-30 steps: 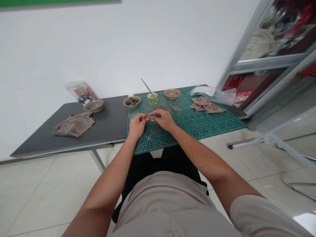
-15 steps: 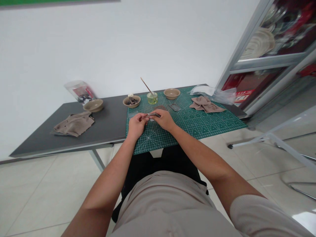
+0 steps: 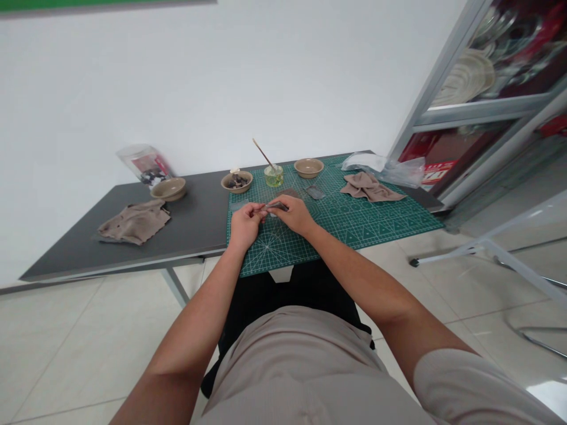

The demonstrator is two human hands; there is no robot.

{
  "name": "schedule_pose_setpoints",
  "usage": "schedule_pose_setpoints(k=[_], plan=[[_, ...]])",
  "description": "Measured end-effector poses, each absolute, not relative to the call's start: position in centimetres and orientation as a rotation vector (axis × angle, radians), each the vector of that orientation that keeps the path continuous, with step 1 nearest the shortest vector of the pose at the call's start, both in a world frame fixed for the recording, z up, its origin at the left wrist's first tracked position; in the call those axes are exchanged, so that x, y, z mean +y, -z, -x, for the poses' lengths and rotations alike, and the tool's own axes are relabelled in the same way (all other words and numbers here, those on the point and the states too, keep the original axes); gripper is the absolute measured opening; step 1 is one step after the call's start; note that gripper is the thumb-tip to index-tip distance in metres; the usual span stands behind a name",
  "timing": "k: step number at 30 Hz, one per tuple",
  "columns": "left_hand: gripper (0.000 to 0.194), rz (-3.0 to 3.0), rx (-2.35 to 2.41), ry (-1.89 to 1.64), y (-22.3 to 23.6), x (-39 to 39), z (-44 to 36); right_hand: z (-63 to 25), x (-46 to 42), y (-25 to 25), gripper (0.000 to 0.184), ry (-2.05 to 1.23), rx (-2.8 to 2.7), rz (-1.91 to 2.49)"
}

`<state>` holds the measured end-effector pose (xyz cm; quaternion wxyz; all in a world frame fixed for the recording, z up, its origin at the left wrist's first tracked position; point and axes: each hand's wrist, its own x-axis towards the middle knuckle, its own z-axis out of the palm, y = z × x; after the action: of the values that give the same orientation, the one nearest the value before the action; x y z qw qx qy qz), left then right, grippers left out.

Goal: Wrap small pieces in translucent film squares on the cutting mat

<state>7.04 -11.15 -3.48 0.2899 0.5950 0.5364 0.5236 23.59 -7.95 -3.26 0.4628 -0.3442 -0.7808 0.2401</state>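
Over the green cutting mat (image 3: 349, 218), my left hand (image 3: 245, 226) and my right hand (image 3: 297, 216) meet with their fingertips close together. A slim dark grey tool (image 3: 279, 205) is gripped in my right hand, its tip pointing left toward my left fingers. My left thumb and forefinger are pinched together at that tip; what lies between them is too small to make out. Just beyond my hands lies a brown flat piece (image 3: 289, 192), partly covered by my fingers. A small whitish bit shows beneath the right fingers.
Behind stand a bowl of dark pieces (image 3: 237, 182), a glass jar (image 3: 273, 176) with a stick, and a tan bowl (image 3: 309, 168). A grey flat piece (image 3: 315, 192), brown cloth (image 3: 371, 187) and plastic bag (image 3: 385, 166) lie right. Leftward are another cloth (image 3: 133, 222), bowl (image 3: 169, 189) and clear container (image 3: 144, 164).
The dark tool in my right hand has tilted very slightly. Both hands stay in nearly the same place, and the things on the table have not moved.
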Motion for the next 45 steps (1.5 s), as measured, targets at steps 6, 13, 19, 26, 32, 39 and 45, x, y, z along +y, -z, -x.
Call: schedule_pose_setpoints(k=[6, 13, 19, 26, 32, 39, 45], plan=[[0.019, -1.524, 1.314, -1.489, 3.61, -10.85, -7.16, -23.64, -7.99, 3.42, 0.014, -0.576, -1.791, 0.885], [0.023, -1.478, 1.197, -1.521, 4.09, -10.47, -7.21, -23.65, -7.62, 3.59, 0.018, -0.555, -1.761, 0.937], [0.019, -1.497, 1.207, -1.493, 4.18, -10.54, -7.13, -23.58, -7.59, 3.66, 0.014, -0.538, -1.811, 0.935], [0.017, -1.519, 1.341, -1.489, 3.55, -11.06, -7.21, -23.54, -7.9, 3.35, 0.013, -0.529, -1.899, 0.872], [0.027, -1.433, 1.27, -1.482, 4.17, -10.71, -6.97, -23.58, -7.7, 3.32, 0.012, -0.604, -1.907, 0.85], [0.024, -1.531, 1.472, -1.399, 3.64, -11.13, -7.15, -23.58, -7.47, 3.63, 0.008, -0.643, -1.882, 0.864], [0.022, -1.534, 1.498, -1.418, 3.69, -11.13, -7.08, -23.49, -7.52, 3.63, 0.008, -0.627, -1.875, 0.876]])
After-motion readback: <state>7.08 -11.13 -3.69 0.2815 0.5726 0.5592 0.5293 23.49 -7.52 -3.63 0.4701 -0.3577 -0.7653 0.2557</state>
